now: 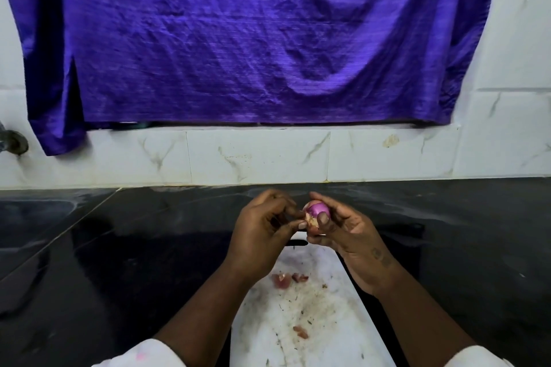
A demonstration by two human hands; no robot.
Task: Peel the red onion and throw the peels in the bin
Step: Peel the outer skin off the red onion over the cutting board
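Right hand (348,237) cups the onion (316,212), with its fingers curled round the back and the thumb pressed on the front. The onion is held in the air between both hands, above the far end of the board (337,334). Its upper part is glossy purple and bare of skin, while the end facing the left hand (262,232) is pale and ragged. That hand's fingers are curled in, and thumb and forefinger pinch this pale end. It may be a loose flap of skin they grip, but the blur there leaves it unsure.

Below the hands, the white board lies on a black counter (119,262), running toward the person. A few peels (281,280) lie on it just beneath the left wrist, and one more piece sits nearer the person, among dark specks and smears. White sleeves (143,356) show at the bottom edge.

Behind the counter runs a wall of white veined tiles (256,155). A purple cloth (253,39) hangs over most of it. A grey tap (13,141) juts from the wall at far left.
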